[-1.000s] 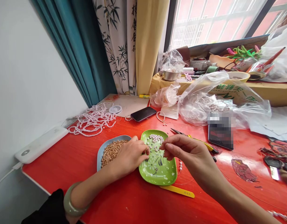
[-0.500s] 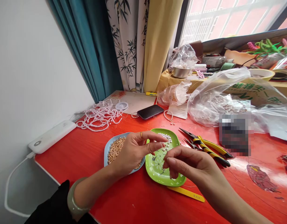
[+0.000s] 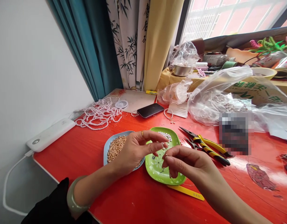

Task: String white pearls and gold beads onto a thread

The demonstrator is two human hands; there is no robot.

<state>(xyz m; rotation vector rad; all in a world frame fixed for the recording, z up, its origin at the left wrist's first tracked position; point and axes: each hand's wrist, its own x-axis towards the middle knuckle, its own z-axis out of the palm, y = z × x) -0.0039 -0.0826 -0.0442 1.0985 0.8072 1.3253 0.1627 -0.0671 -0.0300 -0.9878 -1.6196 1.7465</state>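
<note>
My left hand (image 3: 134, 149) is over the two plates, its thumb and fingertips drawn together in a pinch; whatever lies between them is too small to make out. Close to its right, my right hand (image 3: 185, 161) pinches a thin thread (image 3: 173, 179), part of which loops down below the fingers. The fingertips of both hands are a short way apart above a green flowered plate (image 3: 155, 174) with white pearl beads (image 3: 165, 136) at its far end. Under my left wrist, a blue plate (image 3: 106, 146) holds many small gold beads (image 3: 116, 147).
Black-and-yellow pliers (image 3: 204, 146) lie right of the green plate. A yellow strip (image 3: 187, 192) sticks out beneath it. Farther back are a phone (image 3: 150, 110), pearl strands (image 3: 99, 113), a pearl bracelet (image 3: 168, 115) and plastic bags (image 3: 213, 105). A white power bank (image 3: 51, 133) sits at left.
Both hands stay almost in place above the green plate. The gap between their fingertips looks slightly different, and the thread between them is harder to see. The view has shifted a little.
</note>
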